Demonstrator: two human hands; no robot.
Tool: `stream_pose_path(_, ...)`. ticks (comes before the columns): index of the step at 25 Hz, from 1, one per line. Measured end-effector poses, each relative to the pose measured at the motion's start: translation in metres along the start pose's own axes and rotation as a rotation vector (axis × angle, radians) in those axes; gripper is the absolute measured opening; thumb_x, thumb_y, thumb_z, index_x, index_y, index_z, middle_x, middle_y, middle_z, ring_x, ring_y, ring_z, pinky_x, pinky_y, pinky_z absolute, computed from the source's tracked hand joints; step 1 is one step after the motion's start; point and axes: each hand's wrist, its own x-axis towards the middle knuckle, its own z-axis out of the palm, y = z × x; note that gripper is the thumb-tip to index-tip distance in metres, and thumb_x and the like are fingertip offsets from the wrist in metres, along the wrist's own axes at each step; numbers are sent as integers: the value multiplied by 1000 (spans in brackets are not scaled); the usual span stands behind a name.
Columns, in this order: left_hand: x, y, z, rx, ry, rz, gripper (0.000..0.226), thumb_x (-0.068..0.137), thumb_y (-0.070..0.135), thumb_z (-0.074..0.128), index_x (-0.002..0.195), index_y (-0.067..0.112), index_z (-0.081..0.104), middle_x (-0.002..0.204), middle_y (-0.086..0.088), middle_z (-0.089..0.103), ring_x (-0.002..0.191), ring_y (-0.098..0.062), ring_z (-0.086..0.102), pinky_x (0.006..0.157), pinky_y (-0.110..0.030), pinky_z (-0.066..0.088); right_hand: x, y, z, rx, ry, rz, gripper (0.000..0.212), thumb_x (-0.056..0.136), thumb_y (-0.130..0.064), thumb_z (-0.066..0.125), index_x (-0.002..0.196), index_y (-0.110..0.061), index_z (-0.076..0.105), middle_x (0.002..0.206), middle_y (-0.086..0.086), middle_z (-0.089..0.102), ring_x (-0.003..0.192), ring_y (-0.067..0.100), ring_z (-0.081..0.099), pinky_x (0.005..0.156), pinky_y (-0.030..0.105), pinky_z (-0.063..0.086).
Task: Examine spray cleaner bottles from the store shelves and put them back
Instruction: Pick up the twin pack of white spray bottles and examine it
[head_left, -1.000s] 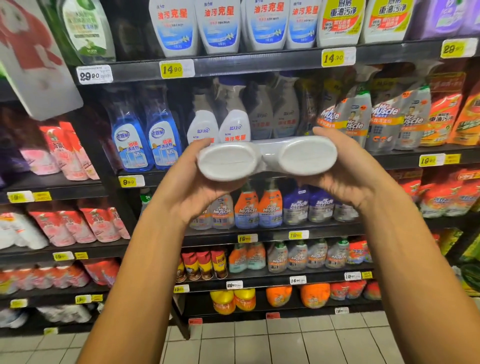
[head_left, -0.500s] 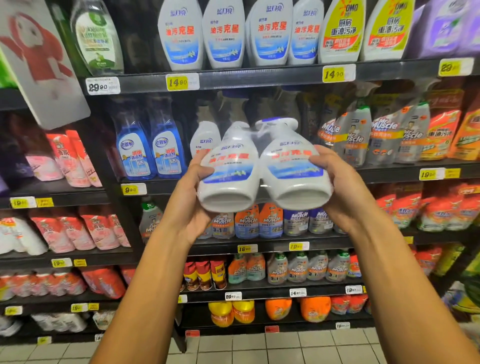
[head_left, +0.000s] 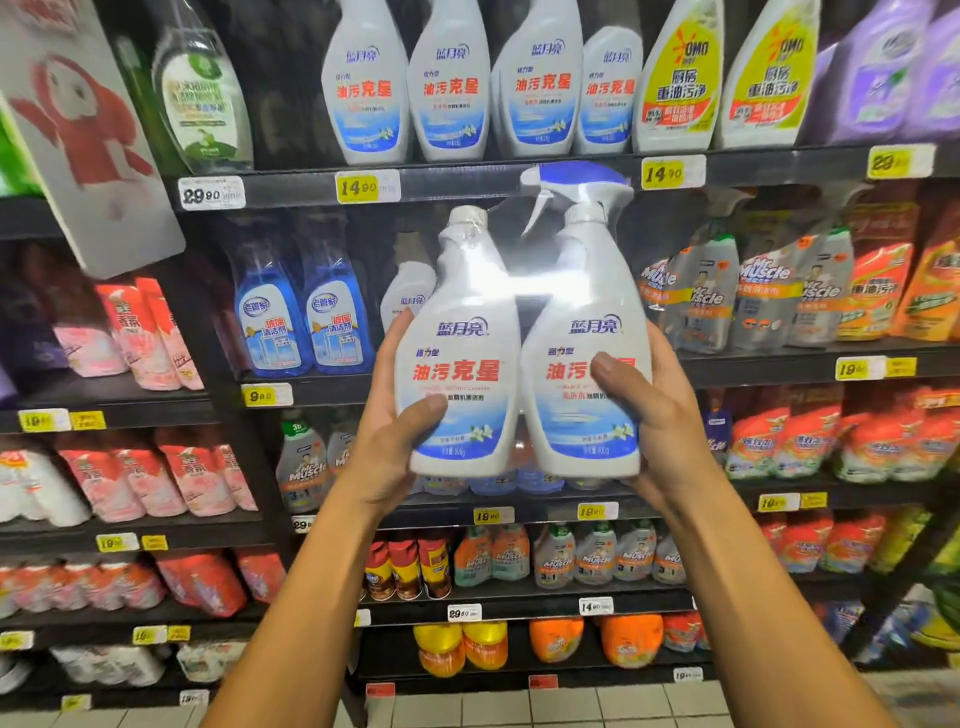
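The left hand (head_left: 396, 441) grips the lower left side of a shrink-wrapped twin pack (head_left: 519, 358) of white spray cleaner, thumb across the label front; the right hand (head_left: 660, 415) clasps the opposite side the same way, thumb laid over the red lettering. Between the two hands the pack stands upright with labels facing the camera — one bottle capped, the other topped by a blue trigger sprayer (head_left: 576, 192). It hangs in the air in front of the middle shelf (head_left: 753, 364), clear of it.

By my reading, this is the examining step: the front labels are being read. Beyond the hands, just past the left fingers, a matching white bottle (head_left: 405, 296) stands beside a dark gap — likely the pack's slot. Returning it would call for pushing it forward, level, into that gap, with the sprayer kept below the upper shelf edge (head_left: 467, 182).
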Motion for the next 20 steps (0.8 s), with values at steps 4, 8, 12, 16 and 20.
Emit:
stream_pose_path(4, -2, -1, -3, 75, -26, 26, 82, 76, 34, 82, 143, 46, 35, 138, -1, 56, 122, -29, 59, 85, -39, 56, -5, 1, -2, 11, -24, -58, 55, 81, -11, 68, 133, -22, 53, 116, 13, 71, 103, 35, 70, 73, 40, 60)
stream_pose_path(8, 1, 0, -7, 97, -40, 45, 80, 76, 33, 81, 141, 50, 37, 138, 3, 57, 123, -24, 59, 86, -36, 56, -6, -1, 0, -2, -11, -88, 60, 79, -13, 70, 135, -21, 51, 115, 12, 71, 104, 35, 69, 75, 42, 59)
stream_pose_path(12, 1, 8, -2, 267, 46, 50, 73, 82, 21, 77, 135, 55, 40, 133, 15, 60, 120, -11, 60, 82, -24, 56, -11, -6, 7, -77, 18, -193, 56, 77, -9, 74, 128, -25, 55, 112, 11, 72, 101, 32, 71, 73, 39, 60)
stream_pose_path(16, -9, -5, 34, 730, 312, 43, 81, 79, 61, 66, 144, 55, 19, 159, 23, 11, 147, -4, 16, 112, -21, 22, -18, 1, 25, -310, 76, -285, 53, 78, -8, 79, 122, -28, 58, 109, -5, 73, 97, 17, 72, 72, 27, 59)
stream_pose_path(20, -18, -22, 70, 556, 321, -148, 102, 59, 98, 39, 142, 57, -3, 155, 29, -17, 146, 2, -14, 121, -36, 0, -27, 9, 41, -506, 25, -333, 49, 85, -18, 77, 127, -33, 57, 113, -22, 68, 100, 2, 68, 74, 19, 57)
